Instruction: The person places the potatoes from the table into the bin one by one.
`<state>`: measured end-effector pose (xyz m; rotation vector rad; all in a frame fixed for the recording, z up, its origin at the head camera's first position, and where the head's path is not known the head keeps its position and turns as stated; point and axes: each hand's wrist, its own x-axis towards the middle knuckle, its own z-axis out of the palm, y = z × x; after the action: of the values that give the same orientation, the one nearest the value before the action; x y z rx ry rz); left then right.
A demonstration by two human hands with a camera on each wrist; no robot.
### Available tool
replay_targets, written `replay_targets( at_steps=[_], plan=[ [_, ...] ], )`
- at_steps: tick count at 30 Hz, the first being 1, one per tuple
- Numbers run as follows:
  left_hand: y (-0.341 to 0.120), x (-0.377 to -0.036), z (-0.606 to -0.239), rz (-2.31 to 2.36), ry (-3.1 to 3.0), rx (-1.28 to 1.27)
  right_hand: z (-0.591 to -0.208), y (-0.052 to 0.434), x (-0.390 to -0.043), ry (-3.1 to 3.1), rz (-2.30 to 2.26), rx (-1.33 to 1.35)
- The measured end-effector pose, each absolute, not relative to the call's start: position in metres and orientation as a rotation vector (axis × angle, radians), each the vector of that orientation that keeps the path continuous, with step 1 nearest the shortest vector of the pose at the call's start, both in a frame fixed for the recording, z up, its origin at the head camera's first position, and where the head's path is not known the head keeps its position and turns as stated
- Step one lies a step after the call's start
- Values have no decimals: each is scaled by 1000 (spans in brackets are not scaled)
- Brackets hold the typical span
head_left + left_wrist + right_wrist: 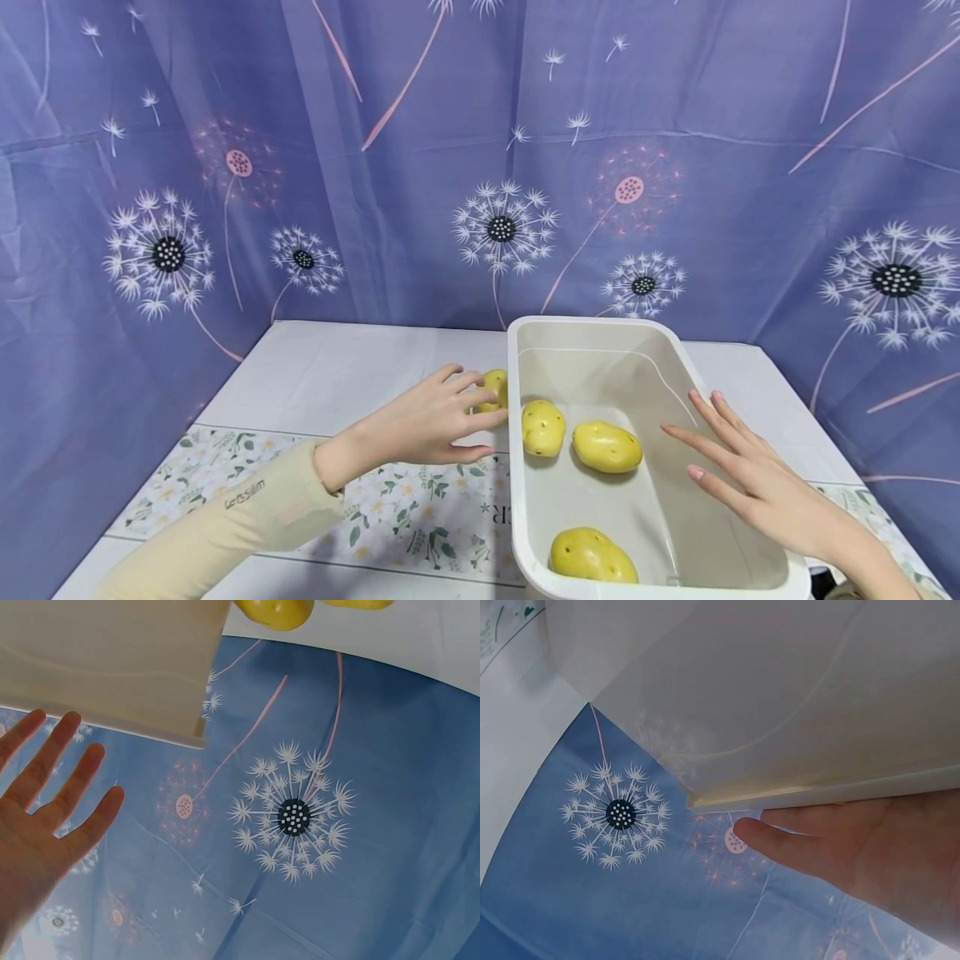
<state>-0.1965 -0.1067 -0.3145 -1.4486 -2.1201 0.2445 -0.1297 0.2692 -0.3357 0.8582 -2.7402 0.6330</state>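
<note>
A white plastic tub stands right of centre in the head view, on a white table laid with a floral mat. Three yellow potatoes lie inside it: one against the left wall at mid-frame, one just right of that near the centre of the tub floor, and one in the near corner at the lower edge of the frame. A fourth potato sits outside on the table, just beside the tub's left wall. The left hand, in a cream sleeve, is at this fourth potato: its fingers are loosely spread and curve about the potato, the fingertips appearing to touch it, but a closed grasp is not shown and the potato looks to rest on the table. The right hand is held over the tub's right rim with fingers straight and fanned, holding nothing; whether it touches the rim cannot be told. The right wrist view shows its thumb lying just under the tub's edge. The left wrist view shows flat, separated fingers and potatoes at the top edge. Judgement: with three potatoes in the tub and one out, the gathering appears largely done; the outside potato remains to be grasped, lifted over the wall and set inside.
</note>
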Motion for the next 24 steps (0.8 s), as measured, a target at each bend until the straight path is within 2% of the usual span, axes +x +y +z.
replay_targets(
  at_steps=[24],
  plan=[
    [-133, -229, -336, 156, -2208, -1386, -337, 270, -131, -2727, 663, 864]
  ],
)
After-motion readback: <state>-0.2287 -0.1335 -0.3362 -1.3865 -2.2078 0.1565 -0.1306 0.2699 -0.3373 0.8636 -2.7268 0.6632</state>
